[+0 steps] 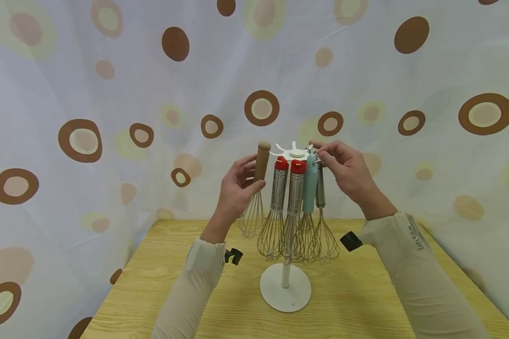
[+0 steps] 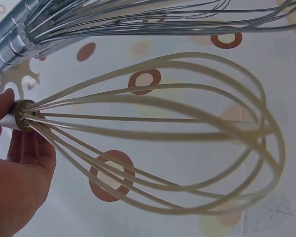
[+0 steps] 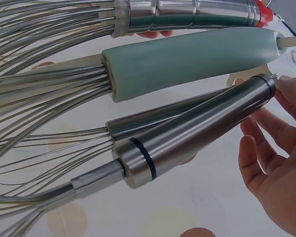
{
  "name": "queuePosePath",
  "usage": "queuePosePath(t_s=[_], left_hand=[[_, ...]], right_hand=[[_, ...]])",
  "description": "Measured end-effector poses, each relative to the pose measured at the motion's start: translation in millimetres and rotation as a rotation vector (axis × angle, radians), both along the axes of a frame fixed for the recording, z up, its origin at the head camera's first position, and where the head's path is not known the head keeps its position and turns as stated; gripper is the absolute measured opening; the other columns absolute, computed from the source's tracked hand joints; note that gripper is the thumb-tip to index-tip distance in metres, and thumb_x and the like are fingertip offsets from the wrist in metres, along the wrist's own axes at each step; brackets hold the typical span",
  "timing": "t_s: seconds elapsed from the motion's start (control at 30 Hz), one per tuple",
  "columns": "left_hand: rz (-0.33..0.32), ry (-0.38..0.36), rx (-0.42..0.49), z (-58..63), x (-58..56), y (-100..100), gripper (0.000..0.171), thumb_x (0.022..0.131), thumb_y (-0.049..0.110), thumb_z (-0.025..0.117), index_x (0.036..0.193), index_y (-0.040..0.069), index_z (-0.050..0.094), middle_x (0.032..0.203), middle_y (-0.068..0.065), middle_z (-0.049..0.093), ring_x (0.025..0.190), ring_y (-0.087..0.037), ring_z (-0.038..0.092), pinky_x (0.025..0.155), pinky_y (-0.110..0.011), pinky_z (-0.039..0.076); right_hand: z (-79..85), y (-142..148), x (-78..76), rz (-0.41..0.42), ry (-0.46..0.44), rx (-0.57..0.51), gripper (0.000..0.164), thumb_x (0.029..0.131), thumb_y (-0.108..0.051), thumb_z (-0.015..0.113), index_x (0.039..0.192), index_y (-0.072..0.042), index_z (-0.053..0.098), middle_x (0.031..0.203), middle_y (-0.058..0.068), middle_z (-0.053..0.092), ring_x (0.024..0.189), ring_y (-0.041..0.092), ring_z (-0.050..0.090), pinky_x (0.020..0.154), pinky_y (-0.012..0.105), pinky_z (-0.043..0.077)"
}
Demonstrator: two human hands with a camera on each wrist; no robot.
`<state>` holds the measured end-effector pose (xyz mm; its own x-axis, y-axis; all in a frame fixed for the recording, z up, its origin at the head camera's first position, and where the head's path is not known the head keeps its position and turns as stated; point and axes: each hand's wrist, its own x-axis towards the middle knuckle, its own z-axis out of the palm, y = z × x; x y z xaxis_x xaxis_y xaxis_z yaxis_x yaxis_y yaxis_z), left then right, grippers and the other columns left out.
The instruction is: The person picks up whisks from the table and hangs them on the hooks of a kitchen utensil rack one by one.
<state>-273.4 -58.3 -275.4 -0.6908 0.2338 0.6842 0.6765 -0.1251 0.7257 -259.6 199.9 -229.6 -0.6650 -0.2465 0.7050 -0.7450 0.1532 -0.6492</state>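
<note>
In the head view my left hand (image 1: 237, 188) grips a whisk by its wooden handle (image 1: 261, 162), held nearly upright at the left of a white hanging rack (image 1: 297, 153). Its pale wire loops (image 2: 187, 133) fill the left wrist view. My right hand (image 1: 348, 165) is at the rack's right side, thumb and forefinger pinching at the top end of a steel-handled whisk (image 3: 202, 131); its other fingers are loosely bent. Beside that hang a mint-green-handled whisk (image 1: 310, 183) and two steel whisks with red ends (image 1: 296, 188). Another slim steel handle (image 3: 163, 116) shows behind in the right wrist view.
The rack's pole rises from a round white base (image 1: 285, 294) on a wooden table (image 1: 186, 273). Several curved hooks fan out from the rack's top. A white curtain (image 1: 220, 70) with brown and yellow circles hangs behind the table and along both sides.
</note>
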Motion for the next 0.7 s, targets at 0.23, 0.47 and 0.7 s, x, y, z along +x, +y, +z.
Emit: queuePosePath(t_s=[0.23,0.47,0.7], left_hand=[[-0.013,0.052,-0.035,-4.7,-3.8,1.2,0.052,0.087,-0.005,0.063,0.135,0.005,0.046,0.125,-0.019,0.054,0.111,-0.03,0.054,0.093,-0.043,0.044],[-0.013,0.093,-0.052,-8.6,-4.8,3.4,0.051,0.086,-0.007,0.063,0.134,0.0,0.046,0.124,-0.021,0.052,0.11,-0.033,0.054,0.093,-0.046,0.044],[-0.069,0.117,-0.073,-9.0,-3.9,4.6,0.053,0.087,-0.011,0.059,0.136,-0.004,0.042,0.125,-0.024,0.049,0.113,-0.038,0.052,0.095,-0.048,0.042]], right_hand=[[-0.3,-0.7,-0.8,0.0,0.001,-0.006,0.013,0.099,-0.01,0.048,0.101,-0.003,0.059,0.135,0.021,0.049,0.125,0.018,0.047,0.083,0.021,0.046],[-1.5,-1.8,-0.5,-0.003,0.003,-0.005,0.014,0.099,-0.009,0.048,0.103,0.0,0.058,0.136,0.02,0.049,0.125,0.02,0.047,0.084,0.021,0.046],[-2.6,-2.2,0.2,0.0,0.003,-0.023,0.013,0.099,-0.008,0.048,0.103,0.0,0.058,0.135,0.019,0.05,0.126,0.019,0.047,0.079,0.022,0.047]])
